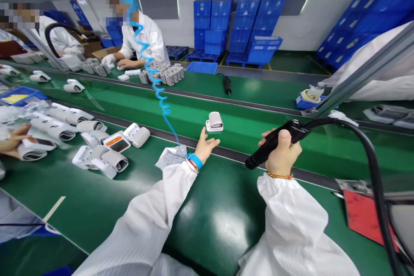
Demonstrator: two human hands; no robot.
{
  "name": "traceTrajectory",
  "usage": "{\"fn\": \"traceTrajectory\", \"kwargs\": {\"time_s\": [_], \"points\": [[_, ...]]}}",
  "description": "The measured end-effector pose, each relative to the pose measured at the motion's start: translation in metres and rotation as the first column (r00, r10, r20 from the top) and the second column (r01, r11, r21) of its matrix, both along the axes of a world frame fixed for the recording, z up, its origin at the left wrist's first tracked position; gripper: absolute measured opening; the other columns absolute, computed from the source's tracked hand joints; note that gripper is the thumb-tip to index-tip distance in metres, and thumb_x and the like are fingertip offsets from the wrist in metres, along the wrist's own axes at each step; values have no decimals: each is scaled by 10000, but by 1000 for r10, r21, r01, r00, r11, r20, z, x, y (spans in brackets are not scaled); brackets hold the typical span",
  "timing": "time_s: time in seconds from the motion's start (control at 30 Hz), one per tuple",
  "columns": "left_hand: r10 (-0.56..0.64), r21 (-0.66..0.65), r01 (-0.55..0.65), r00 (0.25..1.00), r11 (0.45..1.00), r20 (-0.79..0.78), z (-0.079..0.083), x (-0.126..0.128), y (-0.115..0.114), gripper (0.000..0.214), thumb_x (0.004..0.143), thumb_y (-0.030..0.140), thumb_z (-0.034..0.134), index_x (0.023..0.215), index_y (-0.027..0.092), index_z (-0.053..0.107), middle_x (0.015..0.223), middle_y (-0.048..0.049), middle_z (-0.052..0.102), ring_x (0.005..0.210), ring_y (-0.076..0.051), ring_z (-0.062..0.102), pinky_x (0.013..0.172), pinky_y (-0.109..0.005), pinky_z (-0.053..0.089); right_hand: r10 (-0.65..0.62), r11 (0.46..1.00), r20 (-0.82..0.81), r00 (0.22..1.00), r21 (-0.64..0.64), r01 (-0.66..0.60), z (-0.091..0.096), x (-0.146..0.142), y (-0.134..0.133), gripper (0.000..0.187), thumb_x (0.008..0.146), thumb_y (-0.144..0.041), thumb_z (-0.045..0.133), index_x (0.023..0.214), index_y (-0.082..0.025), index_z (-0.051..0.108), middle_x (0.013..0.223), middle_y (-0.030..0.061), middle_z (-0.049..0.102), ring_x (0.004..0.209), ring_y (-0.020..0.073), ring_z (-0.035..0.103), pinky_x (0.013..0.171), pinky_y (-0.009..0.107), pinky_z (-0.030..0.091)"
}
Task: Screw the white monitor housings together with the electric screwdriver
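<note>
My right hand [282,152] grips a black electric screwdriver [273,142] whose thick black cable [371,159] loops off to the right. My left hand [206,145] is stretched forward with fingers spread, holding nothing. Just beyond its fingertips a white blood-pressure monitor with its grey cuff [215,122] stands on the green conveyor belt [181,112]. A blue wrist strap [195,160] circles my left wrist, and its blue coiled cord [152,73] rises up and to the left. A small silvery bag [171,157] lies beside my left forearm.
Several white monitors with cuffs [106,151] lie at the left, near another person's hand [11,142]. Across the belt a person in a white coat [142,39] works on grey parts [163,73]. Another black screwdriver [226,83] lies there. Blue crates [239,26] are stacked behind. A red pad [364,217] sits at right.
</note>
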State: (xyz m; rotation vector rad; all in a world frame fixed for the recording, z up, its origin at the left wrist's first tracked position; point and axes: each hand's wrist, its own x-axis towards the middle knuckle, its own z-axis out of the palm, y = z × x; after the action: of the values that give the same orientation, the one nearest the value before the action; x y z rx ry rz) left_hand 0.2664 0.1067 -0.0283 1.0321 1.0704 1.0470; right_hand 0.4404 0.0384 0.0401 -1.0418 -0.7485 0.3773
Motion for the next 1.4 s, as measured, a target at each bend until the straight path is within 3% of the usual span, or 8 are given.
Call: {"fn": "traceTrajectory", "kwargs": {"time_s": [0.13,0.27,0.33,0.43,0.53,1.17,1.27,1.4], "points": [[-99,298,200,941,933,-323,-1,-39,-31,446,817,176,628,1252,178,527,1296,-147,551,1001,-189,647,812,-309,543,-9,1000,5,1000,-3,9,0,-1,0,498,727,-634,613,790,-144,541,617,3,621,416,114,553,392,239,446],[196,556,363,679,748,-707,17,-95,-52,122,885,220,539,923,191,651,903,-50,677,841,-173,630,807,-319,508,-8,1000,22,1000,3,8,1,-3,0,498,723,-630,618,762,-139,547,620,11,619,414,116,547,385,245,441],[322,508,418,439,753,-839,23,-118,-56,131,887,211,536,852,190,660,865,-59,690,883,-212,626,844,-352,482,-6,1000,33,999,7,6,1,-4,0,497,720,-628,622,746,-137,549,616,14,617,414,117,544,383,248,439],[315,323,454,94,830,-944,22,-139,-58,140,872,230,566,832,161,681,884,-120,705,942,-296,607,801,-405,449,-4,1000,54,999,13,3,0,-6,-1,490,722,-627,617,747,-142,549,611,11,615,413,121,542,375,248,428],[288,231,494,-42,838,-957,13,-142,-57,198,899,236,521,816,160,684,884,-132,704,947,-318,589,771,-417,402,4,1000,76,997,22,-6,0,-7,-1,479,725,-629,608,736,-154,550,607,10,612,409,126,539,365,250,410],[416,358,428,-47,830,-908,11,-136,-56,230,847,210,450,806,132,662,850,-142,692,857,-281,631,733,-389,390,19,1000,79,997,14,-20,0,-7,-2,482,727,-628,609,760,-151,550,619,2,617,423,114,541,394,246,433],[460,436,383,32,814,-887,14,-133,-59,240,858,189,426,752,155,639,796,-111,680,815,-250,630,725,-364,407,18,1000,70,997,16,-19,-1,-6,-1,483,721,-626,618,766,-149,550,615,2,616,417,114,538,393,245,429],[438,537,430,313,726,-843,6,-101,-77,237,891,210,424,757,195,619,787,-57,658,769,-190,618,697,-307,443,18,1000,66,998,11,-18,-1,-5,0,494,715,-640,614,754,-152,550,614,2,615,417,117,541,386,247,423]]}}
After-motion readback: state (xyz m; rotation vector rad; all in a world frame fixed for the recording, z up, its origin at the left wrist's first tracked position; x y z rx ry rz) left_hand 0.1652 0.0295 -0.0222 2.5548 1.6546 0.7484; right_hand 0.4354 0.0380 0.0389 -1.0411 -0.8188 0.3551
